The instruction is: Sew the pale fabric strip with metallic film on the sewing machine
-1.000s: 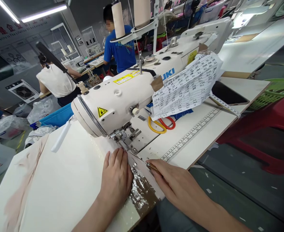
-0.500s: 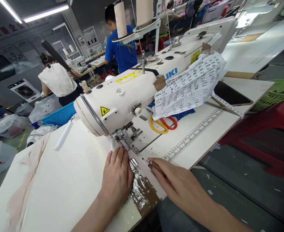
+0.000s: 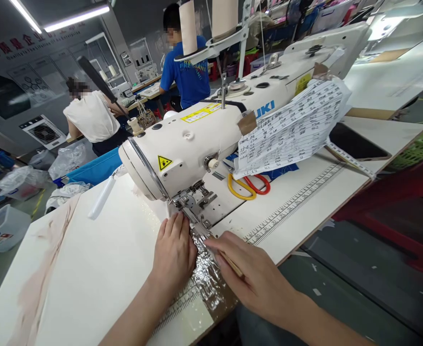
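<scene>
My left hand (image 3: 173,252) lies flat on the white table, fingers stretched out and tips close to the presser foot (image 3: 188,211) of a white sewing machine (image 3: 193,139). Whether cloth lies under those fingers is hidden. My right hand (image 3: 249,266) grips a wooden-handled awl (image 3: 233,264). The awl's thin metal end points up and left, just in front of the presser foot. Shiny clear tape (image 3: 207,271) covers the table between my two hands. Pale, glittery fabric (image 3: 150,211) lies to the left of the needle area.
Scissors with yellow and red handles (image 3: 242,187) lie right of the needle area, near a printed ruler (image 3: 294,202). A handwritten sheet (image 3: 291,129) hangs from the machine; a phone (image 3: 359,142) rests behind. A white-handled tool (image 3: 101,198) lies left. Two people sit in the background.
My right hand has moved left with the awl, closer to the presser foot. The pale fabric strip between my hands no longer shows there, leaving the tape visible. My left hand stays nearly in place.
</scene>
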Motion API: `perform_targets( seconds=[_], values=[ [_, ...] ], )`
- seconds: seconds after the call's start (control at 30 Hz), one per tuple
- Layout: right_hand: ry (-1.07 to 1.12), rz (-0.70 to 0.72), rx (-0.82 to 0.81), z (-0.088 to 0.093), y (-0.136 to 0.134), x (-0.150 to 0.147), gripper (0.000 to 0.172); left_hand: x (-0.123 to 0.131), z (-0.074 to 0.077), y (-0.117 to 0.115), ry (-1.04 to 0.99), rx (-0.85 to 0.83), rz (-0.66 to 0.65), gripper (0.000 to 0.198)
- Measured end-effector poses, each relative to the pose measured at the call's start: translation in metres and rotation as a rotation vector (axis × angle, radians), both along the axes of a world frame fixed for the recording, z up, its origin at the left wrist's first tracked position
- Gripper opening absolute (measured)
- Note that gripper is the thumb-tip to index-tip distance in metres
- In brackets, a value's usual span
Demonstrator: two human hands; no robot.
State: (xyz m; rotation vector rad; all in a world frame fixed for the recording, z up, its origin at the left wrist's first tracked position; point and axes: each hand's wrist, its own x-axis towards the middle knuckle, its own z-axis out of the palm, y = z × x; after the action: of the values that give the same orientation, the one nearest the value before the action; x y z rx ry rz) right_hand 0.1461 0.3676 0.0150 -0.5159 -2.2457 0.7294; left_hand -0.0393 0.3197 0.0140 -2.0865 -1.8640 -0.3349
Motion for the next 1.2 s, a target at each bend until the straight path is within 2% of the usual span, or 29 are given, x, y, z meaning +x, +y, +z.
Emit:
perform_targets(
  seconds=[0.1,0.2,0.3,0.7,0.93,1.07,1.13,1.2],
  values=[
    [-0.057,0.01,0.114,-0.003,0.001,-0.012,0.027,-0.004,0.001,0.003,-0.055,-0.005,0.018,0.035],
    [-0.178,-0.065,0.255,-0.005,0.001,-0.023,0.027,-0.007,0.001,0.006,-0.108,-0.008,0.026,0.032],
    [-0.241,-0.109,0.315,-0.005,0.002,-0.03,0.026,-0.009,-0.001,0.006,-0.141,-0.014,0.011,0.034],
    [-0.417,-0.136,0.404,-0.005,0.002,-0.037,0.022,-0.012,-0.001,0.006,-0.096,0.032,0.018,0.042],
    [-0.465,-0.185,0.425,-0.004,0.0,-0.044,0.033,-0.019,-0.003,0.009,-0.125,0.002,0.03,0.042],
    [-0.445,-0.186,0.416,-0.004,-0.002,-0.044,0.042,-0.022,-0.001,0.008,-0.159,0.012,0.02,0.037],
    [-0.412,-0.164,0.414,-0.004,-0.002,-0.038,0.04,-0.029,0.003,0.007,-0.214,0.023,0.03,0.035],
    [-0.308,-0.099,0.346,-0.003,0.001,-0.027,0.034,-0.041,0.009,0.01,-0.267,0.07,0.077,0.034]
  ],
)
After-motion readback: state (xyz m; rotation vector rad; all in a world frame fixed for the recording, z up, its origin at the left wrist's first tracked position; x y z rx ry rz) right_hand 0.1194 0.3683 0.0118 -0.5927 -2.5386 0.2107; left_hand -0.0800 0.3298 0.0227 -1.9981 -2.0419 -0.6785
